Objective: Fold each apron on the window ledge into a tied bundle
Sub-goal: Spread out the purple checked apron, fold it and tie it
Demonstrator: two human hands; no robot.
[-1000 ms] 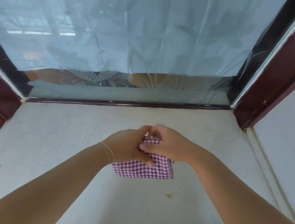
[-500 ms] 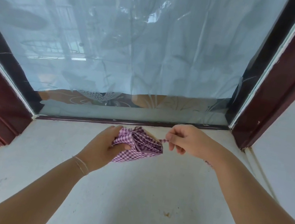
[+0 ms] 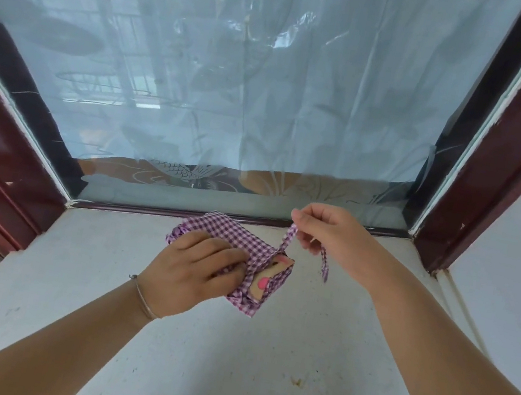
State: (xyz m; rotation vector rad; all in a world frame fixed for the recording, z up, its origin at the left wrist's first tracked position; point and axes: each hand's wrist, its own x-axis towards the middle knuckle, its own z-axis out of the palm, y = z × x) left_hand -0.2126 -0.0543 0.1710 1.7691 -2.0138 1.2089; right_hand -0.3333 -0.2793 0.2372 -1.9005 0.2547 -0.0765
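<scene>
Nearest, two bare forearms reaching up over the pale speckled window ledge (image 3: 253, 387), a thin bracelet (image 3: 143, 298) round the left wrist. A small brown stain (image 3: 297, 382) on the ledge, below and well short of both grips.

Left hand (image 3: 194, 271) laid over the folded apron (image 3: 238, 238), fingers curled across the top of the bundle and thumb tucked against its near edge: a closed grip holding the purple-and-white checked cloth together. Bundle compact, roughly rectangular, lying beneath and just beyond that grip, on or close above the ledge; cannot tell whether touching it. At the bundle's right end, just beside the left fingertips, a tan patch with a pink mark (image 3: 267, 277) showing among the folds.

Right hand (image 3: 329, 232) raised above and to the right of the bundle, thumb and forefinger pinched on the apron's strap (image 3: 287, 242): a narrow, closed grip with the other fingers loosely curled. Strap running taut from the pinch down to the bundle's right end; loose tail (image 3: 324, 264) hanging from the far side of the same grip, clear of the ledge.

Beyond both grips, the dark red window frame (image 3: 500, 170) and the glass (image 3: 239, 71), covered with wrinkled translucent film and a fish-patterned strip along the bottom.
</scene>
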